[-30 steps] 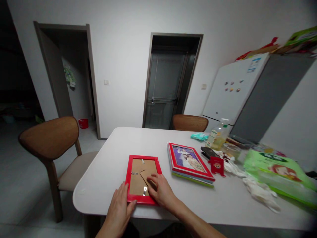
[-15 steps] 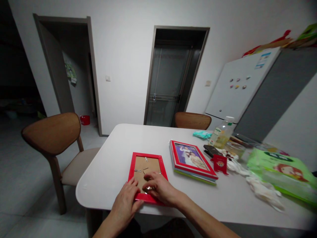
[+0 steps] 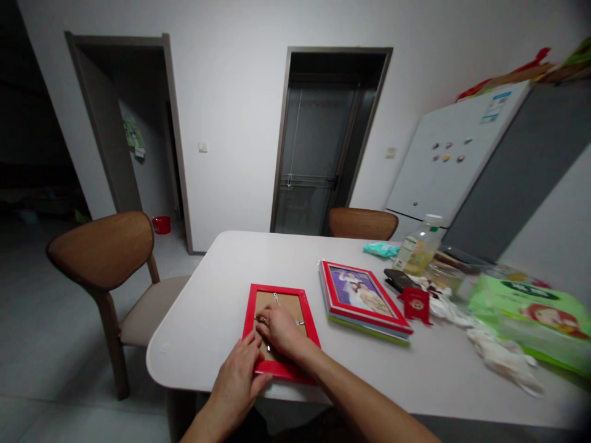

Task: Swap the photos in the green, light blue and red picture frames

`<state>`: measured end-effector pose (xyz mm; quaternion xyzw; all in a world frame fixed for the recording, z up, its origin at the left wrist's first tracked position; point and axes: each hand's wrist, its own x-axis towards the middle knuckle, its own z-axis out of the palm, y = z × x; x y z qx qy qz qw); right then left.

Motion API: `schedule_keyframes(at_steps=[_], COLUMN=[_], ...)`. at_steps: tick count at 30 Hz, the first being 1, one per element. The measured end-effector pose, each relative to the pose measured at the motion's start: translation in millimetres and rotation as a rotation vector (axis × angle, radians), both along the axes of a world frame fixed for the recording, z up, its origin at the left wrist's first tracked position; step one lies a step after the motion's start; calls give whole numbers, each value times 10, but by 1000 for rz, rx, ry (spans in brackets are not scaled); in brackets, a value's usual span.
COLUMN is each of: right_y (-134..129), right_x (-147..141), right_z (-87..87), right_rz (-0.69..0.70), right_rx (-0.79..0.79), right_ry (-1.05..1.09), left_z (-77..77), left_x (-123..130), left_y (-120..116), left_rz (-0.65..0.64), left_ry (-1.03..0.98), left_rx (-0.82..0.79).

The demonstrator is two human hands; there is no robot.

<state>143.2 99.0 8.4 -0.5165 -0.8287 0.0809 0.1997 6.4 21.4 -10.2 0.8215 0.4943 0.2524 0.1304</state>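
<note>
A red picture frame [image 3: 310,323] lies face down on the white table, its brown backing board [image 3: 290,303] showing. Small metal clips sit along the board's edges, one at the top [image 3: 276,297] and another at the right [image 3: 300,322]. My left hand [image 3: 237,372] grips the frame's lower left corner, fingers along the left side and thumb at the bottom edge. Over the board, my right hand [image 3: 279,329] has its fingers curled together on the metal clip [image 3: 261,320] at the left edge. The hand covers much of the board.
To the right lies a stack of picture frames [image 3: 364,298], a photo in the top one. Beyond are a black object [image 3: 398,280], a red card [image 3: 417,304], a bottle [image 3: 418,249], crumpled tissues [image 3: 503,357] and a green tissue pack [image 3: 535,314]. A chair [image 3: 104,252] stands left.
My right hand has moved up and left across the backing board to the left-side clip, uncovering the right-hand clip. My left hand stays at the frame's lower left corner.
</note>
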Motion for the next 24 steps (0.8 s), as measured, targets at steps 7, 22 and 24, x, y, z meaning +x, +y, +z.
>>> schedule_keyframes(at_steps=[7, 22, 24], right_y=[201, 277, 237], right_x=[-113, 112, 176], right_z=[-113, -65, -38], right_rz=[-185, -222, -188], right_rx=[35, 53, 50], right_ry=[-12, -27, -24], left_z=[30, 11, 11], left_x=[7, 7, 7], left_y=[-7, 1, -4], left_rz=[-8, 25, 30], left_ry=[29, 25, 26], left_rx=[1, -26, -25])
